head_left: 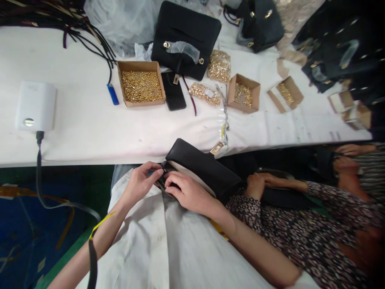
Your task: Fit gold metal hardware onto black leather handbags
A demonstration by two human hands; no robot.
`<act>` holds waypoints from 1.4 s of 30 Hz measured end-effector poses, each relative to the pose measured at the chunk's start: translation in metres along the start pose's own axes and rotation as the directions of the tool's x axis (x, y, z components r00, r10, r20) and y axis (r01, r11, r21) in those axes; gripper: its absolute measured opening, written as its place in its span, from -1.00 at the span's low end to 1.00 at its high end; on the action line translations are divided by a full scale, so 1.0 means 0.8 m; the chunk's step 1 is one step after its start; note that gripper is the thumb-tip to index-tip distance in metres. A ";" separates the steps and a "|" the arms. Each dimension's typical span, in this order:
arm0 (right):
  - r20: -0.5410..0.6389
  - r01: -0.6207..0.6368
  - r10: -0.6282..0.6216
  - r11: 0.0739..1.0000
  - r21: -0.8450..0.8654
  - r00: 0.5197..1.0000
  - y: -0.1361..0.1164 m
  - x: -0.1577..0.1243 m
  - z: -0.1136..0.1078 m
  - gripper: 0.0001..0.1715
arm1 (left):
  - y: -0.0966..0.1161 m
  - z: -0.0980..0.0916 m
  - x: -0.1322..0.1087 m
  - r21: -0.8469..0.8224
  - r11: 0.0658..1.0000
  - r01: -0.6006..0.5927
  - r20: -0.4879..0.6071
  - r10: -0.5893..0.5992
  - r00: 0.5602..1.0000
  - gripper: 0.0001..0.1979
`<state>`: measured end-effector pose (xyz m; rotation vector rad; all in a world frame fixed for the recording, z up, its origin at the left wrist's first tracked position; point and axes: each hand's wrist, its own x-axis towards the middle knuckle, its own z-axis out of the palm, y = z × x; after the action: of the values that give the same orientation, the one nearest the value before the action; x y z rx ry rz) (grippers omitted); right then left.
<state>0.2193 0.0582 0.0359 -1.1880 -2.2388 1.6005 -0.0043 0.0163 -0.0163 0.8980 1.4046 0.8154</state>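
A black leather handbag [201,160] leans in my lap against the table's front edge, its pale lining showing along one side. My left hand [144,182] pinches the dark edge of the bag at its near left end, thumb and fingers together. Close beside it, my right hand [189,192] is curled at the same edge, with thumb and index finger pinched. Whatever is between those right fingertips is too small to make out. A gold clasp [217,148] shows at the bag's far side, by the table edge.
On the white table [81,120] are a box of gold studs [141,86], a smaller stud box [243,94], a phone [176,98], a blue lighter [112,94] and another black bag [186,30]. A white power bank [36,106] trails a cable. A co-worker's hands [261,182] are at right.
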 end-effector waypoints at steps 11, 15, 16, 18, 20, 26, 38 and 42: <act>0.064 -0.038 0.029 0.988 0.148 0.998 -0.003 0.008 -0.010 -0.85 | 0.002 -0.001 -0.004 -0.146 0.987 0.072 0.043 -0.066 0.997 -0.68; 0.077 -0.024 0.010 0.982 0.187 0.997 0.002 0.006 -0.016 -0.87 | 0.007 0.002 -0.005 -0.185 0.979 0.087 0.050 -0.079 0.996 -0.72; 0.086 -0.027 0.010 0.980 0.195 0.996 0.003 0.006 -0.017 -0.89 | 0.007 0.002 -0.005 -0.180 0.980 0.085 0.049 -0.078 0.996 -0.73; 0.099 -0.038 0.018 0.977 0.212 0.995 0.008 0.007 -0.019 -0.94 | 0.007 0.002 -0.004 -0.164 0.983 0.076 0.044 -0.069 0.997 -0.74; 0.094 -0.062 0.040 0.968 0.245 0.995 0.013 0.008 -0.019 -0.93 | 0.006 0.001 -0.004 -0.156 0.985 0.067 0.049 -0.061 0.997 -0.76; 0.088 -0.158 0.132 0.853 0.497 0.987 0.023 0.009 -0.013 -0.72 | -0.005 -0.003 -0.009 -0.103 0.995 0.020 0.034 -0.016 0.999 -0.79; 0.085 -0.239 0.225 0.847 0.475 0.970 0.016 0.016 -0.010 -0.70 | -0.020 -0.008 -0.019 -0.038 0.995 -0.097 0.098 0.100 0.990 -0.78; 0.070 -0.251 0.247 0.854 0.455 0.967 0.015 0.015 -0.006 -0.76 | -0.026 -0.010 -0.025 -0.123 0.990 -0.066 0.152 0.085 0.985 -0.81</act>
<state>0.2198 0.0715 0.0244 -1.3596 -1.6059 2.0811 -0.0139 -0.0107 -0.0256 0.9086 1.1794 0.8566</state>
